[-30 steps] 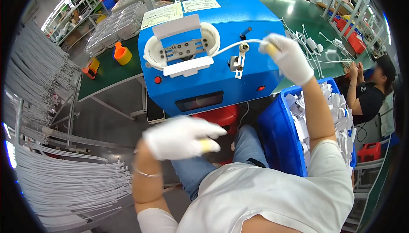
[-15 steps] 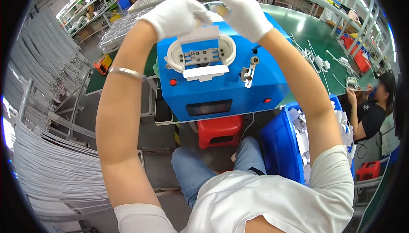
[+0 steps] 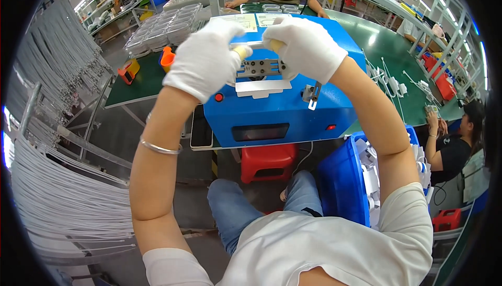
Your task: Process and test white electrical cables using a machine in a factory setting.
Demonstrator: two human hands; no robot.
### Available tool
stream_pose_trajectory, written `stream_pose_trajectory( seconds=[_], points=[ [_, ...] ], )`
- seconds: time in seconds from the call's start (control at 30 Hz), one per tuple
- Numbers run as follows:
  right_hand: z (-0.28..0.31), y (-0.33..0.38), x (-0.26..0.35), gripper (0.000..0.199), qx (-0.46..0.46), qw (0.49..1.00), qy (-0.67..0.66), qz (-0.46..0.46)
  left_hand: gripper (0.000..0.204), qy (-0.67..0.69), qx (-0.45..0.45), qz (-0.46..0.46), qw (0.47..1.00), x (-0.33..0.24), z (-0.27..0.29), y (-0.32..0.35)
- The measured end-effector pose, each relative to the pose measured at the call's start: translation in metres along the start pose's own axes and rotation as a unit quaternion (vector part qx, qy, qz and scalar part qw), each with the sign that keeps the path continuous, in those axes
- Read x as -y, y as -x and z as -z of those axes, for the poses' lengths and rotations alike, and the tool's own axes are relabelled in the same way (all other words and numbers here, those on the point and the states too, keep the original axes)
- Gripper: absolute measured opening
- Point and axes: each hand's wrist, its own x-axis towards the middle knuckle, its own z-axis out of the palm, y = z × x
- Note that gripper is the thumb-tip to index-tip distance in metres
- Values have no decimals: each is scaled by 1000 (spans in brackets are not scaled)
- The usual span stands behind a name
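Observation:
My left hand (image 3: 201, 61) and my right hand (image 3: 311, 48) wear white gloves with pale yellow tips on a finger or thumb. Both are bent inward over a blue benchtop machine (image 3: 308, 108), at opposite ends of the far edge of a folded white card piece (image 3: 261, 87). Their fingers are curled closed at that edge; the exact grip is partly hidden. The card's near flap hangs over the front of the fixture. Between the hands shows a metal plate (image 3: 259, 68) with dark holes. A small metal bracket (image 3: 311, 96) stands right of the fixture.
A blue bin (image 3: 342, 181) full of white pieces stands at my right, a red stool (image 3: 266, 161) under the bench. White cables (image 3: 389, 83) lie on the green table, and many hang at left. Clear trays (image 3: 167, 27) are stacked far left. Two other people sit nearby.
Both hands have come down and nearer from above the fixture to the card's far edge. That upright flap, plainly visible before, now shows only as a thin strip between them.

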Motion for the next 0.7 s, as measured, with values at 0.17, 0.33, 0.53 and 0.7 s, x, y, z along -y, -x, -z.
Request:
stream_pose_trajectory(
  seconds=[0.17,0.33,0.53,0.7],
  points=[
    [-4,-13,-14,21,106,922,-341,-151,15,-18,23,0,1000,-2,-13,1],
    [-12,-17,-10,22,38,860,-462,-214,12,-35,9,5,999,-6,-15,2],
    [-13,-12,-3,10,-45,978,-203,-1,15,-62,-40,54,996,-7,-16,6],
    [-8,-4,4,16,-104,985,-2,140,15,86,78,131,984,7,-21,0]
  ],
)
